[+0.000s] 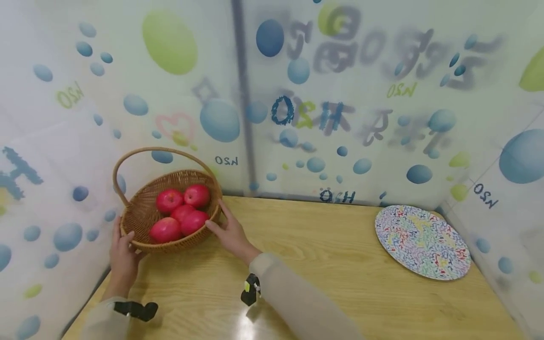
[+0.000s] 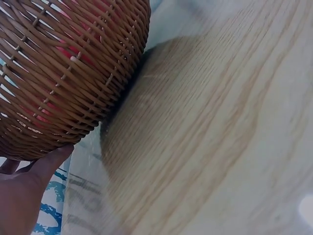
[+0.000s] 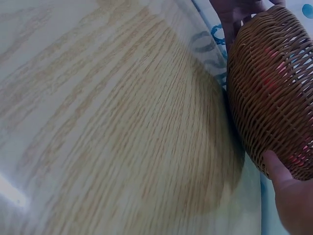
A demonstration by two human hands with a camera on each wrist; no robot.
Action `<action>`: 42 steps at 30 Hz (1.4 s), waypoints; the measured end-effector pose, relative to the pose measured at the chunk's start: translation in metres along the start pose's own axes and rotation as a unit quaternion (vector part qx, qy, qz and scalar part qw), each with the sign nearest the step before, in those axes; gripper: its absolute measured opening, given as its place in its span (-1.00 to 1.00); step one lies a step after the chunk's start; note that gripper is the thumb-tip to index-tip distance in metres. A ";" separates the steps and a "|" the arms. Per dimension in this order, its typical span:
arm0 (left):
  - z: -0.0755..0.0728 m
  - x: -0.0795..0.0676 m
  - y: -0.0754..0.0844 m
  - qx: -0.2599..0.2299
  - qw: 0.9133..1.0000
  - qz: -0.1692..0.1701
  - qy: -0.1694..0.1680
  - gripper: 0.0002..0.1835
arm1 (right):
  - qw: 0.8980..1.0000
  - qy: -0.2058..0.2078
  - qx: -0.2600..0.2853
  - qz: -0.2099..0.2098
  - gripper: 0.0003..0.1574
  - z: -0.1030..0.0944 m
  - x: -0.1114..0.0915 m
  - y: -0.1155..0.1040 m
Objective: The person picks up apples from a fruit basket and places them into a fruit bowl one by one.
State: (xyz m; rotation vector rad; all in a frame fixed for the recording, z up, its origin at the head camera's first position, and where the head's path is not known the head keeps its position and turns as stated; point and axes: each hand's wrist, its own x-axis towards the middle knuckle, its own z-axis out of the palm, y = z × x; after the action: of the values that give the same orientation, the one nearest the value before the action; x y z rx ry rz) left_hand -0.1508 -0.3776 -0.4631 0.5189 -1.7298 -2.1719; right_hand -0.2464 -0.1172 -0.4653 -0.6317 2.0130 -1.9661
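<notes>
A brown wicker basket (image 1: pixel 140 210) with an arched handle is at the left back of the table, its opening tipped toward the head camera. Several red apples (image 1: pixel 165 230) lie inside it. My left hand (image 1: pixel 123 257) grips the basket's left side, with the thumb at the rim. On the opposite side, my right hand (image 1: pixel 233 236) holds the basket between thumb and fingers. Both wrist views show the woven outer wall, with red showing through the gaps. A dark shadow lies under the basket; whether its base touches the table I cannot tell.
The wood-grain table (image 1: pixel 297 264) meets patterned walls at the back and both sides. An oval plate (image 1: pixel 422 242) with a multicoloured pattern lies at the right back, near the corner. Black straps with small devices sit on both wrists.
</notes>
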 end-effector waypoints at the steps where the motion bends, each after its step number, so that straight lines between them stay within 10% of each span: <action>1: 0.000 0.000 -0.001 0.002 1.000 -0.002 0.003 -0.34 | 1.000 0.000 0.006 0.001 -0.09 0.000 -0.001 0.000; 22: 0.022 -0.021 -0.017 0.017 0.998 -0.007 0.068 -0.32 | 1.000 0.002 -0.022 0.005 -0.08 -0.015 -0.021 0.007; 42: 0.052 -0.040 -0.015 0.002 0.999 0.005 0.049 -0.27 | 1.000 0.011 0.009 0.006 -0.02 -0.042 -0.032 0.017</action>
State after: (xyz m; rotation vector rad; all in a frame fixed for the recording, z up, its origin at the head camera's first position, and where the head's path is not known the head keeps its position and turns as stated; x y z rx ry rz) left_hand -0.1396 -0.3110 -0.4640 0.6072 -1.6821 -2.0998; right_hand -0.2406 -0.0652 -0.4836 -0.5955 2.0043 -1.9913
